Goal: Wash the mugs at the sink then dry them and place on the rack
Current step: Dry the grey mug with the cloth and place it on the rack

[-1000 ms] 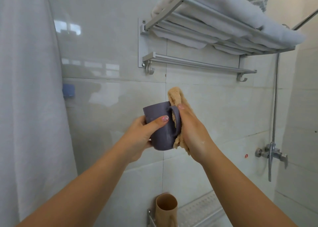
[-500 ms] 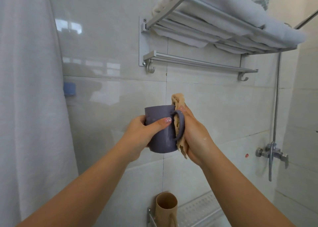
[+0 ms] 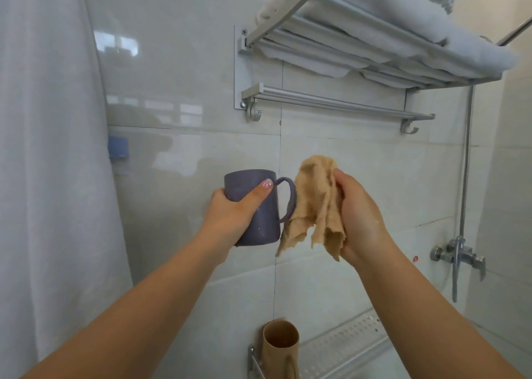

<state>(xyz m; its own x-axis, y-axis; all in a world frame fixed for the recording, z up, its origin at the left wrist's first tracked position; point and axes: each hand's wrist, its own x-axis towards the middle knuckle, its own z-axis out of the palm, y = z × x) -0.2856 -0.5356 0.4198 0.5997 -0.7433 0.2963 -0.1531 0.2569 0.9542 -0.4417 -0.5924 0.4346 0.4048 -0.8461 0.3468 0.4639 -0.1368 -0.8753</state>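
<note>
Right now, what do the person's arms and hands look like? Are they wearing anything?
Both forearms are bare, with no sleeves showing. No gloves, watch, bracelets or rings are visible. The left hand has a thumbnail painted pale pink with a sparkly, glittery finish. The right hand shows no visible nail polish from this angle; its nails are mostly turned away.

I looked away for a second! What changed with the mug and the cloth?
The right hand pulled the tan cloth off the purple mug, out to the right; before, it pressed against the handle. The left hand grips the mug as before. The tan mug stayed on the lower rack.
</note>
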